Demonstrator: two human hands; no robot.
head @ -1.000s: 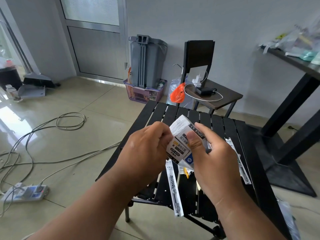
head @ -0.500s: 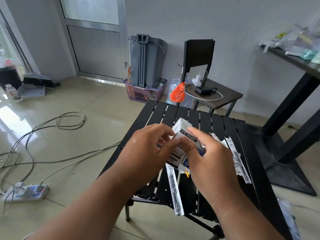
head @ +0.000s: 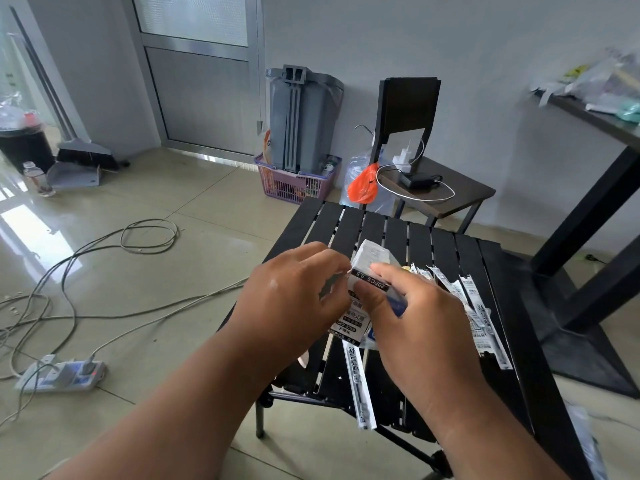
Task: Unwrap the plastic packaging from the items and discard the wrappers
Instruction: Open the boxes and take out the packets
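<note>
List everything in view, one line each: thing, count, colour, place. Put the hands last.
box of refills: one, white and black, held above the slatted table
wrapped refills: several, white wrappers, on the table right of the hands; one at the near edge
slatted table: one, black, centre
bin: one, grey, by the wall
basket: one, purple, around the bin's foot
chair: one, dark, behind the table
orange bag: one, beside the chair
power strip: one, white, floor left
dustpan: one, grey, floor left
left hand: pinches the box's wrapper
right hand: grips the box
</note>
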